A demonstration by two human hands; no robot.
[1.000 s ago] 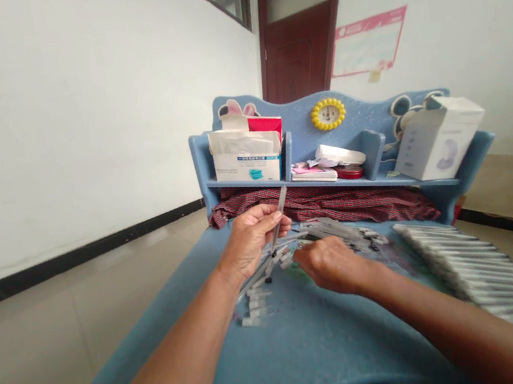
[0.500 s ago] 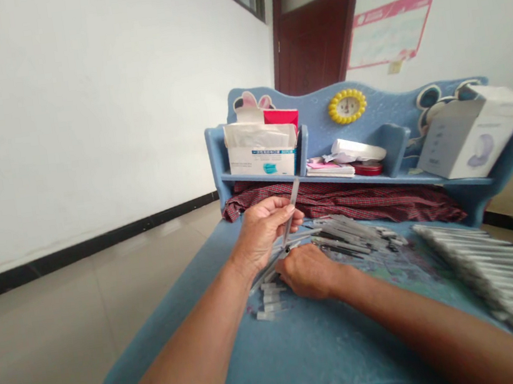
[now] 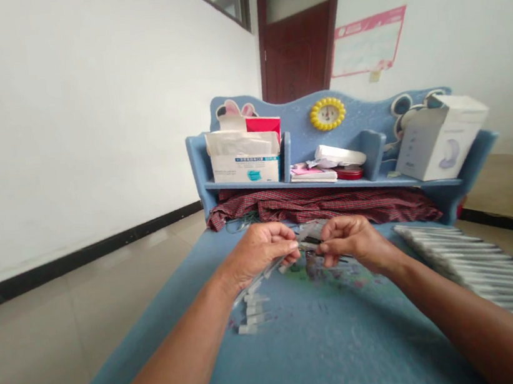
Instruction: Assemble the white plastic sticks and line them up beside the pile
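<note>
My left hand (image 3: pixel 267 250) is closed in a pinch over the blue table, holding what looks like a clear pen barrel (image 3: pixel 309 246) that points towards the other hand. Facing it, my right hand (image 3: pixel 350 239) also pinches, its thumb and fingers at the barrel's far end; what sits between them is too small to make out. Below my left hand lie several clear pen caps (image 3: pixel 253 311) in a rough column. Loose pen parts, clear and black, lie behind both hands and are partly hidden by them.
A layered stack of pens (image 3: pixel 480 276) covers the table's right side. Behind, a checked cloth (image 3: pixel 334 204) lies under a blue shelf (image 3: pixel 373 184) with a mask box (image 3: pixel 246 165), papers (image 3: pixel 313 174), a red tin (image 3: pixel 349 173) and a white carton (image 3: pixel 441 139).
My right hand has risen from the parts by the caps and moved right. My left hand has tipped the barrel from upright to nearly level. The view has shifted slightly right.
</note>
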